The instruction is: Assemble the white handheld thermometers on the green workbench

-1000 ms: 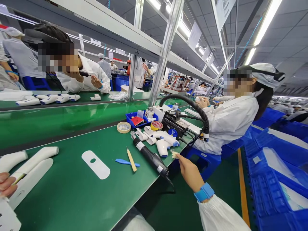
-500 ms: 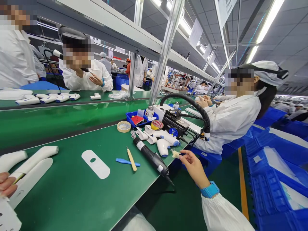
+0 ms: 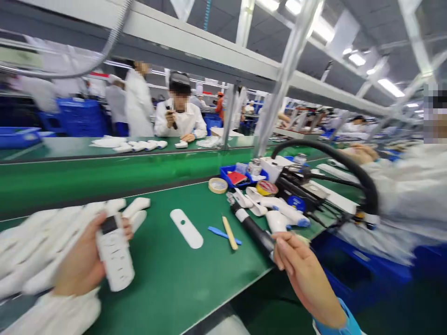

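Observation:
My left hand [image 3: 82, 258] grips a white plastic panel [image 3: 117, 260] with small cutouts and a dark block at its top end, tilted above the table. Behind that hand lie several white curved handle-shaped shells [image 3: 42, 232]. My right hand [image 3: 303, 274] is at the table's front edge with fingers pressed together. Its fingertips overlap the rear end of a black electric screwdriver [image 3: 253, 230]; whether they hold it is blurred. A pale yellowish piece [image 3: 303, 239] shows just behind the knuckles. A white oblong plate with a hole [image 3: 188, 229] lies between the hands.
A blue pry tool [image 3: 214, 230] crosses under a cream-handled tool [image 3: 229, 232]. Farther back are tape rolls [image 3: 218, 191], a blue tray [image 3: 226, 174], white-blue shells [image 3: 289, 211] and a black flexible hose [image 3: 363, 181]. A co-worker in white [image 3: 412, 186] sits at the right.
The view has swung left, bringing more of the left-hand shells into sight. My right hand has moved from holding the yellowish piece to the screwdriver's rear end. My left hand's panel now shows fully.

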Demonstrator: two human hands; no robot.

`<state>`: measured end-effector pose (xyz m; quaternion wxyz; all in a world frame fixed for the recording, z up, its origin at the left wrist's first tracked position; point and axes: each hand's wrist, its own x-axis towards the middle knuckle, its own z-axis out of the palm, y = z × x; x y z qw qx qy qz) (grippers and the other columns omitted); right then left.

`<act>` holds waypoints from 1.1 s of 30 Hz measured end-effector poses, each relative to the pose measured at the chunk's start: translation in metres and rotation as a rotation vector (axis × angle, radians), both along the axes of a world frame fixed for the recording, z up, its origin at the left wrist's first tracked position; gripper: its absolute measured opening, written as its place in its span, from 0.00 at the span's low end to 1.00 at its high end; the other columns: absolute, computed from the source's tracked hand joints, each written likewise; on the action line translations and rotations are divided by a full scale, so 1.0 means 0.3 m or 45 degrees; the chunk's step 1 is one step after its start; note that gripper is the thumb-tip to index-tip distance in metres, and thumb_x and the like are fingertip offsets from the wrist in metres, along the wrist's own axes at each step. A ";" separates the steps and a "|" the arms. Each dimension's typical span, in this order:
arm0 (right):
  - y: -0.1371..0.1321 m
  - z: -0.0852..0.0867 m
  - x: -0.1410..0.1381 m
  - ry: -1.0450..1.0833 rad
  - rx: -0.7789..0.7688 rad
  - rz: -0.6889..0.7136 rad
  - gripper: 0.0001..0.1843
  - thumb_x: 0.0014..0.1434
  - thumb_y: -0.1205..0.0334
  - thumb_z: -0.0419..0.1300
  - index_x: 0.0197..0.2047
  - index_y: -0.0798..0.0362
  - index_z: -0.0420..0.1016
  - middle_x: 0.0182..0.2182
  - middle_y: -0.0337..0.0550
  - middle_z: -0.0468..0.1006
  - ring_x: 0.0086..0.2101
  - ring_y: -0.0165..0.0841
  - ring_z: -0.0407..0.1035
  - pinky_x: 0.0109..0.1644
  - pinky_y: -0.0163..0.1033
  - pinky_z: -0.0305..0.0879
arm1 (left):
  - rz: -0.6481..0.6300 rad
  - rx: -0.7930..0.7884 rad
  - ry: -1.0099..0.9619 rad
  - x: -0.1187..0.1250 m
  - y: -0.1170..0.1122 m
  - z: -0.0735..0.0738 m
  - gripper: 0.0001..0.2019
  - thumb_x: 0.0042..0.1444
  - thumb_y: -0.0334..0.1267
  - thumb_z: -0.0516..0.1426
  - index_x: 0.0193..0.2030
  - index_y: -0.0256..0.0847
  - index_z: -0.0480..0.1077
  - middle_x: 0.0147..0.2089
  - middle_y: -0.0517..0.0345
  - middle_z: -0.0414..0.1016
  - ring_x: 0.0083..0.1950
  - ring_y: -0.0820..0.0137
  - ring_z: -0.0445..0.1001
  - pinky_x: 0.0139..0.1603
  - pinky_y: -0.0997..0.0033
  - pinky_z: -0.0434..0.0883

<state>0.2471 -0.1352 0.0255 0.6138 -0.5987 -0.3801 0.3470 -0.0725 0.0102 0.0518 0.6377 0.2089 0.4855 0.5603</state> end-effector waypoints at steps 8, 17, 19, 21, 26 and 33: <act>0.339 0.015 -0.513 -0.208 -0.100 1.136 0.16 0.56 0.50 0.54 0.39 0.53 0.68 0.33 0.41 0.72 0.33 0.30 0.67 0.37 0.37 0.63 | -0.176 0.259 -0.368 0.004 0.020 -0.092 0.15 0.58 0.44 0.49 0.30 0.35 0.68 0.24 0.57 0.71 0.25 0.73 0.71 0.30 0.73 0.72; 0.469 -0.085 -0.669 0.323 -0.261 1.480 0.22 0.45 0.46 0.64 0.35 0.55 0.64 0.22 0.35 0.70 0.24 0.27 0.65 0.30 0.35 0.60 | -0.158 0.210 -0.369 -0.006 0.027 -0.092 0.18 0.55 0.52 0.51 0.37 0.36 0.67 0.26 0.58 0.71 0.27 0.71 0.71 0.30 0.71 0.70; 0.457 -0.084 -0.661 0.374 -0.222 1.446 0.21 0.47 0.47 0.62 0.36 0.55 0.65 0.23 0.36 0.70 0.24 0.28 0.64 0.31 0.34 0.59 | -0.251 0.232 -0.249 -0.002 0.018 -0.100 0.17 0.53 0.48 0.54 0.42 0.35 0.67 0.29 0.56 0.72 0.29 0.71 0.72 0.32 0.72 0.69; 0.448 -0.079 -0.654 0.410 -0.188 1.408 0.22 0.48 0.48 0.62 0.39 0.55 0.65 0.24 0.36 0.70 0.26 0.28 0.64 0.32 0.34 0.59 | -0.364 0.265 -0.069 0.001 0.007 -0.108 0.18 0.49 0.42 0.59 0.45 0.36 0.65 0.33 0.55 0.74 0.32 0.72 0.72 0.35 0.73 0.69; 0.434 -0.086 -0.655 0.207 -0.136 1.263 0.25 0.52 0.46 0.58 0.49 0.52 0.64 0.26 0.36 0.69 0.26 0.29 0.63 0.31 0.35 0.59 | -0.482 0.433 0.386 0.009 0.001 -0.123 0.17 0.49 0.41 0.59 0.44 0.36 0.63 0.39 0.52 0.74 0.35 0.70 0.71 0.37 0.70 0.67; 0.409 -0.070 -0.648 -0.202 -0.118 1.040 0.26 0.51 0.35 0.46 0.24 0.50 0.61 0.17 0.33 0.59 0.19 0.28 0.54 0.22 0.35 0.54 | -0.380 0.624 0.723 -0.017 -0.071 -0.120 0.17 0.49 0.48 0.58 0.38 0.36 0.68 0.36 0.55 0.72 0.38 0.68 0.70 0.40 0.68 0.67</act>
